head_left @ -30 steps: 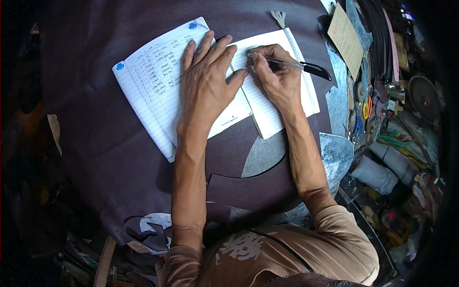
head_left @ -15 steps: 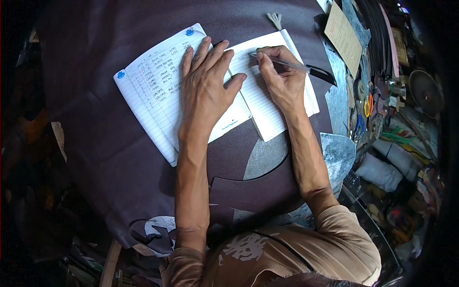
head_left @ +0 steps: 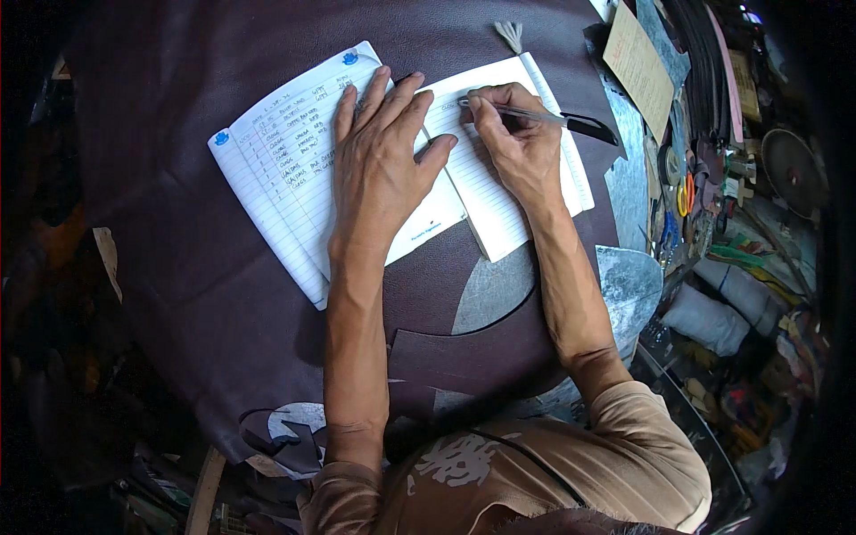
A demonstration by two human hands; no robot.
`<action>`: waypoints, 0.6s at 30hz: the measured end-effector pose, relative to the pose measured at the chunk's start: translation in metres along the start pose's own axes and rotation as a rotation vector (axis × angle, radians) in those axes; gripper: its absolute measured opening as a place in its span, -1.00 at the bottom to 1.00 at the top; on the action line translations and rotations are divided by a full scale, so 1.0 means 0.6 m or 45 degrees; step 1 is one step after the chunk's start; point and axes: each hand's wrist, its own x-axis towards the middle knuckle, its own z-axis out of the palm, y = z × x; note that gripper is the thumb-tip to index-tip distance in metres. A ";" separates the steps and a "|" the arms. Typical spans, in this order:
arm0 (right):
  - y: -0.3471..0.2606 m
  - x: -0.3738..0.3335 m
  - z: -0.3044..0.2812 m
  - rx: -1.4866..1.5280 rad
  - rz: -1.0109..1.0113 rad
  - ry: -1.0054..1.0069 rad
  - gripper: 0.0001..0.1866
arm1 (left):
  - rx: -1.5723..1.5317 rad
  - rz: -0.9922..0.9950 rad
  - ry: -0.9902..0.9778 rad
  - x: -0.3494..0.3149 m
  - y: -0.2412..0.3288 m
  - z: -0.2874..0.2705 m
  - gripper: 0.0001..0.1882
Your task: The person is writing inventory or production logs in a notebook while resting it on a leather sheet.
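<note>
My right hand (head_left: pixel 519 143) pinches a clear ballpoint pen (head_left: pixel 540 116) with a black cap on its rear end. The pen's tip meets the upper part of a lined notepad (head_left: pixel 499 223), where a little writing shows. My left hand (head_left: pixel 385 160) lies flat with its fingers spread over an open lined notebook (head_left: pixel 276 227). Handwritten rows fill the upper part of the notebook's left page. Part of both notebook pages is hidden under my left hand and forearm. The notepad overlaps the notebook's right side.
Dark brown leather (head_left: pixel 178 232) covers most of the worktable, with a cut curved piece (head_left: pixel 473 357) near me. At the right lie a tan card (head_left: pixel 638 61), orange-handled scissors (head_left: pixel 686 194) and a roll of tape (head_left: pixel 669 167). A grey tassel (head_left: pixel 509 36) sits beyond the notepad.
The pen and my right hand have shifted slightly left along the notepad's upper line. My left hand stays spread in the same place on the notebook.
</note>
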 end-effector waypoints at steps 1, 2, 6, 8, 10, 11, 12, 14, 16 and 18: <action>0.000 0.000 0.001 0.001 0.001 -0.001 -0.82 | 0.003 0.001 0.002 0.000 0.000 0.000 -0.49; 0.001 0.001 0.001 -0.002 -0.010 -0.009 -0.82 | 0.003 0.001 0.001 0.000 0.000 0.000 -0.49; -0.003 0.002 0.001 -0.068 -0.064 -0.061 -0.83 | 0.001 -0.005 0.000 -0.003 -0.003 0.000 -0.50; -0.001 0.000 0.002 -0.071 -0.048 -0.049 -0.82 | -0.005 -0.005 0.003 -0.003 -0.004 -0.001 -0.50; -0.001 0.000 0.001 -0.074 -0.031 -0.034 -0.82 | 0.000 -0.007 -0.006 -0.002 -0.004 -0.003 -0.49; -0.003 0.000 -0.003 -0.088 -0.036 -0.064 -0.82 | 0.002 -0.006 -0.005 -0.002 -0.003 -0.003 -0.49; -0.005 0.001 -0.005 -0.102 -0.041 -0.092 -0.81 | 0.006 -0.003 -0.010 -0.001 -0.003 -0.005 -0.49; -0.001 -0.001 -0.004 0.004 0.018 -0.040 -0.81 | 0.011 0.011 -0.015 0.002 0.000 -0.006 -0.48; -0.002 0.000 -0.009 0.113 0.075 0.024 -0.81 | 0.028 0.007 0.017 0.003 0.006 -0.005 -0.49; -0.011 0.001 -0.014 0.314 0.197 0.102 -0.79 | 0.037 0.013 0.009 0.003 0.007 -0.003 -0.50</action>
